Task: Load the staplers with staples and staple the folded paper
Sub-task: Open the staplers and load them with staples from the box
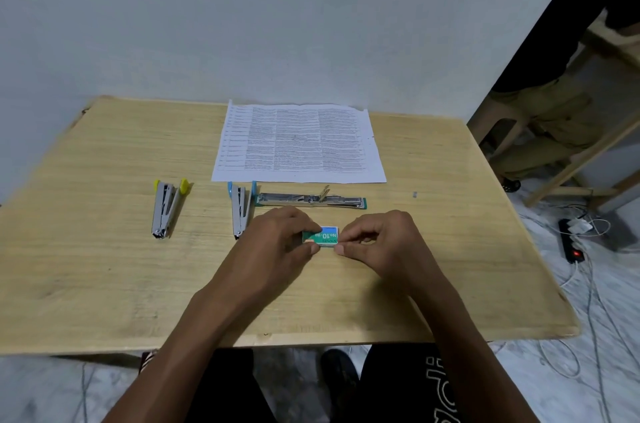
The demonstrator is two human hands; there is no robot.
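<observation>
We hold the staple box (322, 237) between both hands, just above the middle of the table (104, 266). Our left hand (277, 240) pinches its left end between thumb and curled fingers. Our right hand (377, 239) nips the right end with thumb and forefinger, the other fingers tucked in.

Just beyond our knuckles the teal stapler (311, 199) lies opened out flat. The blue stapler (240, 207) stands beside our left hand and the yellow stapler (168, 207) lies further toward the left edge. The paper (299, 143) rests against the far edge.

As we judge it, the risk is in opening the box. If we pull too hard, the inner tray could shoot out and scatter or snap the strips across the table, some over the near edge.

Our fingers cover both ends of the box, so we cannot tell whether it is open yet. We cannot see whether any stapler holds staples, or whether the paper is folded. A small grey thing (415, 194) toward the right edge is too small to name.
</observation>
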